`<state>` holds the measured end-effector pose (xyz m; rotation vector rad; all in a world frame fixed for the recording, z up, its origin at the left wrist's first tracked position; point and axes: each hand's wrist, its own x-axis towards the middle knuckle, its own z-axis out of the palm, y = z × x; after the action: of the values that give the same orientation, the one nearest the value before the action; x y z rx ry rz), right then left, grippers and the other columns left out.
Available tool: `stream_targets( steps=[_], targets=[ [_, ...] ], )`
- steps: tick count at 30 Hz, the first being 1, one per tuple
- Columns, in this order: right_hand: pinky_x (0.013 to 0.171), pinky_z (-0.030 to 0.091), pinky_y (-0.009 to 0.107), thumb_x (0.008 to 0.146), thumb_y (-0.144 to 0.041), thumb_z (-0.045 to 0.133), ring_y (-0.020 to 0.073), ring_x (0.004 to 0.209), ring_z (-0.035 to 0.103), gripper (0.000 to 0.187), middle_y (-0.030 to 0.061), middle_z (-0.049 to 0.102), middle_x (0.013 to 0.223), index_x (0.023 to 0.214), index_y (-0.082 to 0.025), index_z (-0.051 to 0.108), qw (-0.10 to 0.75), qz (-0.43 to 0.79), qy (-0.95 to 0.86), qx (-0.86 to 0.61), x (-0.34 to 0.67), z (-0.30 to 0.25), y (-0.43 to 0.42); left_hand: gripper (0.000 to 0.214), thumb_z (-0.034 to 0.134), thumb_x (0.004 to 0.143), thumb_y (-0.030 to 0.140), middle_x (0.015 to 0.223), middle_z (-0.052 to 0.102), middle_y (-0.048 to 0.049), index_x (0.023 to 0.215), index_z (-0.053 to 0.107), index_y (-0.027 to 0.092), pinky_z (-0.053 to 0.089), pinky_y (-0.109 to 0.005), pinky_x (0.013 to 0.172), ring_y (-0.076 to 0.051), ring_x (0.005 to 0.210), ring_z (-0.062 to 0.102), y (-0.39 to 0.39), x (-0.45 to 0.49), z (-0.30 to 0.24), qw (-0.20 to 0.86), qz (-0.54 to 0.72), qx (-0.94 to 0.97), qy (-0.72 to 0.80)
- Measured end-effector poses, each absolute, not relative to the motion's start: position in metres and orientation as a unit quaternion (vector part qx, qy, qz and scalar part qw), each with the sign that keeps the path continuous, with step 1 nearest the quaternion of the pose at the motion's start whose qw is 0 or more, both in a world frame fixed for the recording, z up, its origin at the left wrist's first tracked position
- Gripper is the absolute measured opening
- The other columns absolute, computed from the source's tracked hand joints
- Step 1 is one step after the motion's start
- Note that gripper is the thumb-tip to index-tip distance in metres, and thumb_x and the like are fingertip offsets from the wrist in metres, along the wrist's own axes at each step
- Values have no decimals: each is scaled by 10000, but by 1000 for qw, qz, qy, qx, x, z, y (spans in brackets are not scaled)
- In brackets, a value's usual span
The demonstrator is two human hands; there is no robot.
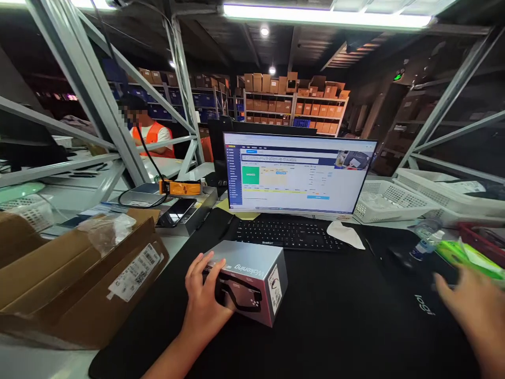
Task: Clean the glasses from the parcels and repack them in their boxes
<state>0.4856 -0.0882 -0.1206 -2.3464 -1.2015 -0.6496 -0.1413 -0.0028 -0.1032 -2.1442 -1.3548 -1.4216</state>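
A grey and reddish box [248, 281] with "Wakening" on its top and a picture of wraparound glasses on its front stands on the black desk mat [323, 326]. My left hand [207, 292] is closed around the box's left end, thumb at the front and fingers over the top edge. On the box's right end is a white label [275, 287]. Over the right side of the mat, my right hand [469, 302] is blurred, its thumb apart but its fingers smeared. A dark mouse [400, 258] lies to the left of it.
Behind the box stand a keyboard [290, 233] and a lit monitor [300, 181]. An opened carton [79, 284] is on the left, with a phone [178, 211] beyond. A small bottle [426, 246], green packet [469, 258] and white basket [389, 200] are at right. Someone in an orange vest [158, 138] sits behind the frame.
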Motion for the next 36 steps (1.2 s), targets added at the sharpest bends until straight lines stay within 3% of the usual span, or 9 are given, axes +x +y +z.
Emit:
stream_targets(
  steps=[1, 3, 5, 11, 18, 24, 29, 36],
  targets=[
    [938, 448, 574, 895, -532, 342, 457, 1093, 593, 656, 323, 622, 1081, 1286, -57, 568, 215, -228, -478, -820, 475, -117, -73, 653, 668, 748, 127, 1434, 419, -156, 1350, 457, 266, 376, -644, 1126, -423, 1426, 363, -3, -141, -103, 115, -487, -731, -464],
    [1071, 419, 449, 926, -508, 356, 371, 1227, 551, 613, 260, 607, 1242, 1311, -75, 556, 211, -213, -519, -801, 462, -118, -44, 664, 666, 743, 131, 1434, 422, -156, 1358, 454, 265, 368, -647, 1131, -421, 1420, 372, -3, -142, -103, 109, -491, -729, -465],
    [1108, 393, 437, 915, -458, 424, 346, 1295, 510, 584, 241, 558, 1339, 1343, -78, 540, 208, -208, -518, -803, 461, -130, -24, 668, 677, 748, 165, 1440, 421, -167, 1369, 447, 252, 358, -655, 1131, -428, 1413, 380, -2, -143, -104, 101, -490, -731, -463],
    [984, 501, 433, 912, -377, 468, 341, 1192, 588, 526, 239, 526, 1373, 1346, -98, 572, 206, -190, -477, -833, 484, -172, -15, 620, 653, 764, 250, 1437, 434, -200, 1353, 463, 205, 375, -666, 1101, -447, 1379, 411, 5, -146, -110, 101, -479, -728, -480],
    [956, 514, 409, 915, -391, 468, 305, 1122, 633, 518, 167, 563, 1350, 1366, -168, 590, 178, -174, -491, -835, 496, -178, -6, 661, 661, 731, 262, 1413, 473, -200, 1356, 452, 208, 366, -683, 1090, -454, 1352, 433, 10, -147, -114, 90, -462, -734, -490],
    [935, 512, 412, 910, -387, 475, 308, 1110, 636, 509, 183, 566, 1307, 1344, -156, 607, 169, -192, -466, -847, 496, -181, -5, 670, 672, 736, 272, 1422, 473, -180, 1363, 443, 226, 358, -649, 1117, -429, 1366, 428, 9, -146, -117, 86, -465, -734, -487],
    [893, 521, 432, 933, -406, 451, 311, 1086, 638, 488, 158, 551, 1320, 1355, -213, 603, 159, -190, -468, -849, 492, -180, -7, 688, 684, 747, 296, 1438, 455, -162, 1381, 423, 235, 352, -608, 1142, -412, 1385, 412, 8, -146, -118, 92, -451, -739, -491],
    [878, 527, 431, 937, -390, 477, 301, 1077, 633, 435, 141, 541, 1338, 1320, -248, 627, 147, -193, -478, -844, 487, -177, -10, 664, 656, 762, 280, 1416, 468, -184, 1382, 427, 211, 354, -644, 1125, -434, 1368, 423, 8, -143, -115, 100, -452, -745, -480]
  ],
)
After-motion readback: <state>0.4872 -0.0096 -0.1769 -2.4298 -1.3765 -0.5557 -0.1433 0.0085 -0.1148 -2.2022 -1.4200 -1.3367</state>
